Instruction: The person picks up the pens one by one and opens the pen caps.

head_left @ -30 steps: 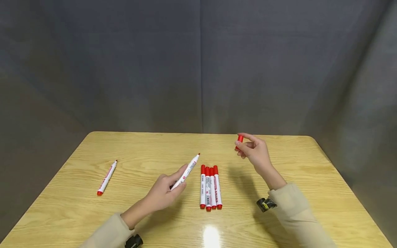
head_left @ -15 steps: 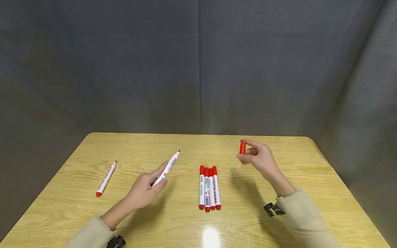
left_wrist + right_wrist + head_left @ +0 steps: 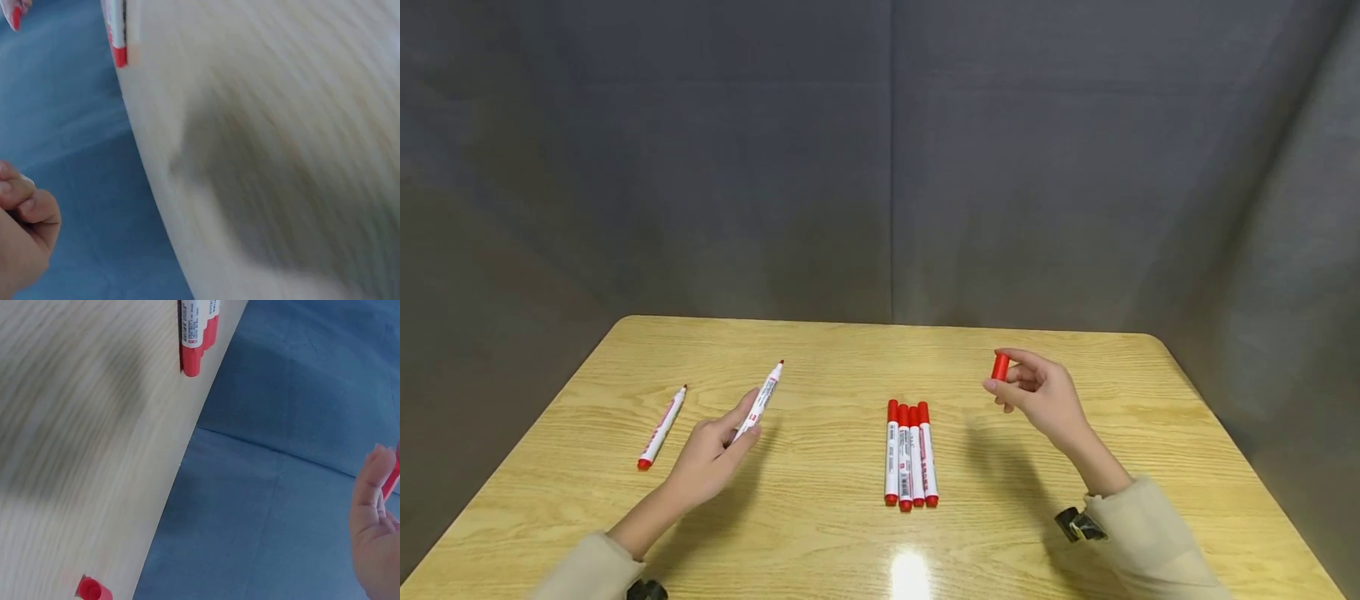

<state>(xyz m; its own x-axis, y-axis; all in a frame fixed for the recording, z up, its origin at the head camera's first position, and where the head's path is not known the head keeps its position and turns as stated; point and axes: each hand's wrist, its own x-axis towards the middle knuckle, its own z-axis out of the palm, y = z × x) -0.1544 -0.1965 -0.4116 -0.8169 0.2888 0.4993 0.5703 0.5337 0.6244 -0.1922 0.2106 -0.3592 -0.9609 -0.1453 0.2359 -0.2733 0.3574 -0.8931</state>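
Observation:
In the head view my left hand (image 3: 706, 457) grips an uncapped white marker (image 3: 762, 403), its red tip pointing up and away. My right hand (image 3: 1043, 398) pinches a red marker cap (image 3: 1001, 367) between thumb and forefinger, raised over the right half of the table. Another uncapped marker (image 3: 662, 428) lies on the table beyond the left hand, at the left. Between the hands lie several capped red markers (image 3: 913, 458), side by side. Most of the held marker is hidden by the left hand's fingers (image 3: 37, 209) in the left wrist view.
The wooden table (image 3: 835, 542) has a dark curtain (image 3: 880, 167) behind it and along its sides. A loose red cap (image 3: 95, 589) rests on the table in the right wrist view.
My left hand has moved left with the uncapped marker, away from the row of markers. My right hand has shifted slightly right and nearer, still pinching the cap.

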